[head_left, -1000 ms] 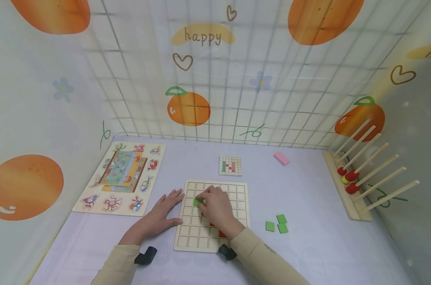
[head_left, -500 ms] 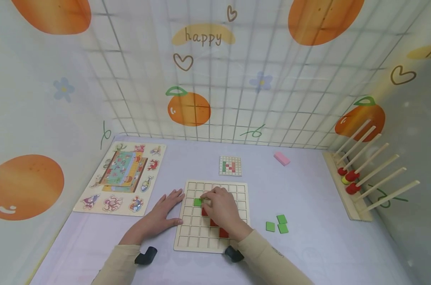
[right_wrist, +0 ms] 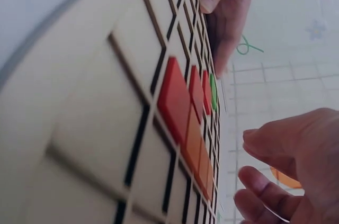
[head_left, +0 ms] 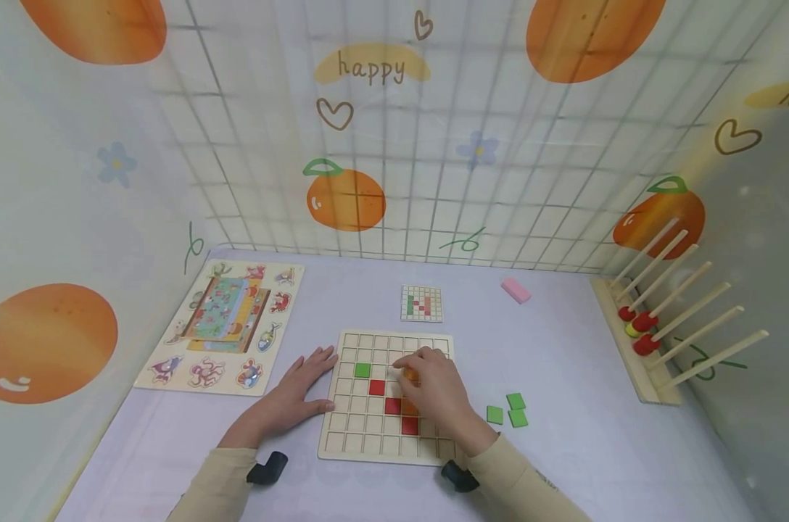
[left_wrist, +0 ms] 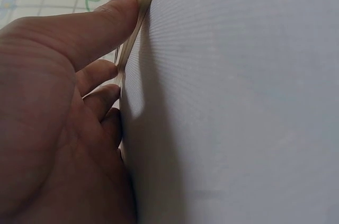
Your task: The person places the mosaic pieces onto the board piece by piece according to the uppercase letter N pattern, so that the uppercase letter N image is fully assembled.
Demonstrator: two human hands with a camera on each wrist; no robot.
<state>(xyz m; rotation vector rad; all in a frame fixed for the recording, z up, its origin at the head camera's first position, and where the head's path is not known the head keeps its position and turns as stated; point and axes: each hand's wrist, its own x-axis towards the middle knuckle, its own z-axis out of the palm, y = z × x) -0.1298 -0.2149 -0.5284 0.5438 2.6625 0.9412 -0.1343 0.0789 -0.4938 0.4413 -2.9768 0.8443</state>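
A wooden grid board (head_left: 352,424) lies on the table. My left hand (head_left: 295,393) rests flat at its left side, thumb and fingertips touching the edge. Over the board's right half hovers my right hand (head_left: 439,391); in the right wrist view its thumb and fingers stand apart around nothing. One green tile (head_left: 362,370) sits in a cell on the left. Red tiles (head_left: 377,388) step diagonally down to the right from it. A row of orange tiles (right_wrist: 195,142) adjoins the lowest red tile, partly hidden by the right hand in the head view.
Three loose green tiles (head_left: 494,415) lie right of the board. Behind it is a small pattern card (head_left: 421,304), with a pink block (head_left: 515,290) farther right. A sea-animal puzzle board (head_left: 231,355) lies left; a peg rack (head_left: 636,348) with beads stands right.
My right hand has let go of the green tile, which now sits in its cell, and has moved right, uncovering the red tiles. My left hand has stayed still.
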